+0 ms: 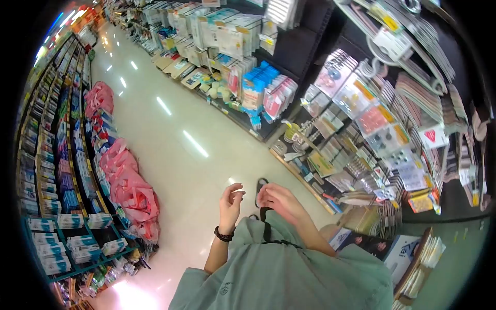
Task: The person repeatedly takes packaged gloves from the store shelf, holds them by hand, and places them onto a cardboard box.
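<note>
My left hand (231, 202), with a dark beaded bracelet (224, 235) on its wrist, is raised in front of my body. Its fingers are bent and a little apart, with nothing seen in them. Close by on the right is my right hand (279, 199), its fingers loosely curved toward the left one, and no object shows in it either. A gap separates the two hands. A black strap (266, 230) hangs down the front of my green shirt (289, 274), just below the hands. One dark shoe (261, 186) shows beyond them on the floor.
Shelves of boxed goods (62, 170) run along the left, with pink plastic bags (129, 188) in front. Packaged goods hang at the right, including blue packs (257, 85), carded hooks (374, 121) and hangers (421, 98). A shiny aisle floor (175, 139) lies between.
</note>
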A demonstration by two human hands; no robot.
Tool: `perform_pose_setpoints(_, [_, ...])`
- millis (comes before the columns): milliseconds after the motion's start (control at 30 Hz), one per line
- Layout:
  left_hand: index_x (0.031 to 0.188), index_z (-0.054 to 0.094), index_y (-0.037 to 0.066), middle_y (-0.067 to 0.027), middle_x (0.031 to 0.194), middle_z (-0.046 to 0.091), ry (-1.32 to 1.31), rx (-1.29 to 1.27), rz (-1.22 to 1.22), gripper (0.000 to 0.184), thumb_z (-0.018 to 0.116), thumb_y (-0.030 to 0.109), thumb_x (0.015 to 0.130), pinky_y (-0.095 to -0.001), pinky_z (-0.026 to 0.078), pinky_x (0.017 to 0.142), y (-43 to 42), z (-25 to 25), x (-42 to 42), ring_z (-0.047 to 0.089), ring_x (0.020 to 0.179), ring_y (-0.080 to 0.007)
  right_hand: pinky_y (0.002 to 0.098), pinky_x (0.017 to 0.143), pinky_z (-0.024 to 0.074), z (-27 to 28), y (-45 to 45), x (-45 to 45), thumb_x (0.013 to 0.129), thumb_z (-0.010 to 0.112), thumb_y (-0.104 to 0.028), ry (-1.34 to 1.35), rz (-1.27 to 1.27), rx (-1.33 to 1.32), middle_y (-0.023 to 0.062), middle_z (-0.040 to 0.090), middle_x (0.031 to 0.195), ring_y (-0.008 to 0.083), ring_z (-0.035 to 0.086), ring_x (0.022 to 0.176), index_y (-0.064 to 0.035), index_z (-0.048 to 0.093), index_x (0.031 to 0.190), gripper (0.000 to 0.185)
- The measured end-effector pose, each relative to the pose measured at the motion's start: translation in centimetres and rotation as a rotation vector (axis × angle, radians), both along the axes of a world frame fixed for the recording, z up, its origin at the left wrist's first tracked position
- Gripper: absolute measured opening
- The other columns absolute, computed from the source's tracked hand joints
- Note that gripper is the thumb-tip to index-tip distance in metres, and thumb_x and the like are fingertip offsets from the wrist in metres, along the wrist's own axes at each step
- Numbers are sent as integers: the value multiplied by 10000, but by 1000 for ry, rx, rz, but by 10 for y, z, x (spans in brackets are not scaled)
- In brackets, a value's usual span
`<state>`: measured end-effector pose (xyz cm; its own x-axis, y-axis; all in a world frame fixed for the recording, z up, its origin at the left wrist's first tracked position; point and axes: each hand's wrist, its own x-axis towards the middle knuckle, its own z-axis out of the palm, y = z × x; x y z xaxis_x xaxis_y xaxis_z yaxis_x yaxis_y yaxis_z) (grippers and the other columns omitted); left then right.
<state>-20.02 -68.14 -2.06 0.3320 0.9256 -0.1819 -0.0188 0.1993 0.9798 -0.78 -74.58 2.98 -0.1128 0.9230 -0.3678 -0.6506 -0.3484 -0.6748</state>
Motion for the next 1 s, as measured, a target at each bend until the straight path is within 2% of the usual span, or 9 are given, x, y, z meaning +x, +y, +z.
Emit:
perform_pose_setpoints(167, [1276,543,2,-106,1233,612,22,-4,35,324,568,48,956,-287,508,830,82,-8,13,648,1000,-170,335,809,489,-31,92,24,1000,512,-154,75,-94,-74,82,636,976,201,619,923,-47,580,1061,141])
perform_pose_setpoints(300, [1306,514,9,-109,1271,581,71,25,86,359,568,40,952,-287,508,826,172,3,37,635,1018,-163,307,803,480,-52,183,56,996,514,-188,22,-134,-142,51,643,971,164,620,919,-71,593,1064,157])
perform_pose_setpoints(500, [1295,530,34,-76,1243,572,22,50,-1,345,579,32,954,-261,494,777,303,37,99,619,1026,-142,318,784,480,-57,303,132,986,529,-202,77,-329,-103,67,662,966,190,632,905,-86,606,1023,145])
perform_pose_setpoints(633, [1281,545,21,-59,1253,588,-25,127,-124,321,573,32,962,-278,495,878,381,52,141,607,1089,-157,347,832,486,-84,386,172,979,539,-200,100,-401,-146,99,677,1011,215,645,961,-75,612,1007,148])
perform_pose_setpoints(733, [1225,593,35,-54,1111,660,-45,142,-249,278,597,44,948,-271,491,867,447,28,174,625,1039,-143,357,865,482,-81,437,186,988,525,-213,94,-439,-147,106,680,1065,227,638,1014,-68,600,1040,172])
perform_pose_setpoints(867, [1213,605,18,-68,1111,675,-32,189,-455,279,598,46,936,-285,501,865,535,14,216,632,1048,-149,363,885,479,-67,502,200,1013,507,-241,77,-498,-142,114,659,1166,232,621,1055,-72,568,1140,220])
perform_pose_setpoints(933, [1207,607,6,-70,1087,677,-125,110,-513,288,583,28,921,-296,508,861,580,3,240,632,1044,-156,364,893,479,-54,529,202,1021,500,-248,4,-530,-105,119,653,1188,232,620,1053,-74,554,1183,244])
perform_pose_setpoints(967, [1227,588,1,-72,1118,664,-119,140,-553,294,585,42,936,-284,496,874,605,-14,256,617,1050,-144,350,900,473,-53,542,207,1015,514,-210,-49,-541,-73,116,642,1201,220,607,1083,-68,514,1266,288])
perform_pose_setpoints(1000, [1248,570,-3,-74,1149,651,-111,172,-584,304,588,56,950,-272,485,888,632,-35,271,602,1057,-132,353,898,476,-57,560,213,1006,522,-181,-159,-571,-82,115,632,1219,217,606,1084,-68,513,1282,298])
